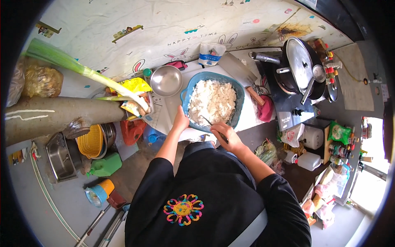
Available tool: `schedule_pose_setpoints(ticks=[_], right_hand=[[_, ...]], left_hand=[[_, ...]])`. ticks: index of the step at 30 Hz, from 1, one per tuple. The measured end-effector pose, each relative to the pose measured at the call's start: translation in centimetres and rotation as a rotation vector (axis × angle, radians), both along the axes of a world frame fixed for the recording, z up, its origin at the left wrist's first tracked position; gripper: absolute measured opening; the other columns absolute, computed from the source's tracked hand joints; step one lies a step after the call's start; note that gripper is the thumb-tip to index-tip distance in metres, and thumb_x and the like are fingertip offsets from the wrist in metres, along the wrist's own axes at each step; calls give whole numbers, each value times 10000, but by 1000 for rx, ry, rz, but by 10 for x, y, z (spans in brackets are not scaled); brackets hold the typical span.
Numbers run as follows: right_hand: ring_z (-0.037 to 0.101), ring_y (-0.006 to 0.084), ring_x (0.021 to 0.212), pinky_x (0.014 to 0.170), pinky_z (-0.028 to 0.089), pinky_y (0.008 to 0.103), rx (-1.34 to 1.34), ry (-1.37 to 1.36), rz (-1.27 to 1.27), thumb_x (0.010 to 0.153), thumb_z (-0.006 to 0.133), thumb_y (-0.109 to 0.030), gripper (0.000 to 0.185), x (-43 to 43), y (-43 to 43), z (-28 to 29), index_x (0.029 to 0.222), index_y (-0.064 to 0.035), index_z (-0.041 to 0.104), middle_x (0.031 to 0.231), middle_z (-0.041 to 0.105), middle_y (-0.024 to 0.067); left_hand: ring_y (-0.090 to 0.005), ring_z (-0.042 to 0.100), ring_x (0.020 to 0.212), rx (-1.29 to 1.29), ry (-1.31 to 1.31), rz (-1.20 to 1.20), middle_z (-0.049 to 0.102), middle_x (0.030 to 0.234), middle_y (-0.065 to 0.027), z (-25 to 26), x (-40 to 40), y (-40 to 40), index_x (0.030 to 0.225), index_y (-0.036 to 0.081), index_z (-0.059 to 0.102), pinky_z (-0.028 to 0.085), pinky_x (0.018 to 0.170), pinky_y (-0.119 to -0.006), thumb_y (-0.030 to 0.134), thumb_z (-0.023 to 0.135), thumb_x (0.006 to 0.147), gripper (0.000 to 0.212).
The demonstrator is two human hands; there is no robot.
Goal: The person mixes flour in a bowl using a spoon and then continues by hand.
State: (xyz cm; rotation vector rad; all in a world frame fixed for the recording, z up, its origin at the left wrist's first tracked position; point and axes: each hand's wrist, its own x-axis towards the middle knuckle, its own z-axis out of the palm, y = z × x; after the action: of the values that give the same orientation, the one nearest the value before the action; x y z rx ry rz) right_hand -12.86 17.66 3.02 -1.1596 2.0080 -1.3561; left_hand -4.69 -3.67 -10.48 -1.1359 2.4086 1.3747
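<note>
A blue plastic basin [240,102] stands on the white counter before me, filled with a lumpy white mixture [213,100], perhaps a floury dough. My left hand [181,119] grips the basin's near left rim, beside its handle. At the near edge, my right hand [227,136] is closed around a thin dark utensil [206,119] whose end goes into the mixture; its tip is hidden, so its kind is unclear. Left of the basin sits a stainless steel bowl [166,81]. A cleaver [239,71] with a wooden handle lies to the right, its blade towards the wall.
A lidded wok [297,66] with a ladle on it stands on the gas stove [287,112] at right. A pink cloth [266,109] hangs at the counter edge. A white bag [212,55] leans by the wall. At left, a leek [101,78] rests over a container of packets.
</note>
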Motion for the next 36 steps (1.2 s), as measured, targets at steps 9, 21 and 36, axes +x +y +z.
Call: schedule_pose_setpoints(ticks=[9,21,36], right_hand=[[646,346,872,777,504,364,117,54,-253,873,607,-50,89,-69,1,-20,916,19,645,925,662,181],[596,371,897,772,483,401,40,-71,22,874,601,-56,115,-21,25,10,950,31,604,963,612,187],[611,359,919,805,487,394,21,135,-25,836,593,-43,77,-59,-13,-55,898,0,606,911,629,182]], left_hand=[[-418,643,905,343,55,156,610,1039,-280,25,-9,5,1277,23,306,521,772,-471,-36,390,863,427],[-420,639,943,322,93,154,592,1091,-309,17,-9,18,1344,34,246,531,772,-475,-5,401,906,467],[-416,663,826,348,82,171,591,1054,-289,20,-6,19,1298,33,283,580,608,-464,-32,377,891,423]])
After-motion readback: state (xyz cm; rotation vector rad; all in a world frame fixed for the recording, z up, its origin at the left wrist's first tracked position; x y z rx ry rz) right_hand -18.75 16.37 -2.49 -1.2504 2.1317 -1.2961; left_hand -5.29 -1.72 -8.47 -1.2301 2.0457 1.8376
